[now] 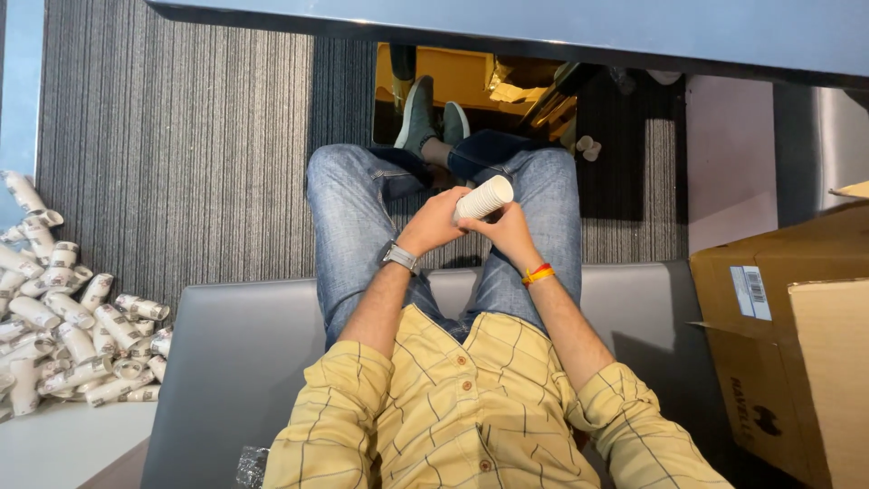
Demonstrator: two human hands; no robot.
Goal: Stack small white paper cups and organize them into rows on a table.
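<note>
I sit on a grey bench [235, 344] and look down at my lap. Both hands meet above my knees around a short stack of white paper cups [485, 196] lying on its side. My left hand [433, 222], with a wristwatch, grips the stack's left end. My right hand [509, 232], with a red and yellow wristband, holds the stack from below and the right.
A heap of several printed paper cup stacks [68, 326] lies on a white surface at the left. A brown cardboard box [797, 344] stands at the right. A dark table edge [543, 27] runs along the top. Grey striped carpet [181, 154] covers the floor.
</note>
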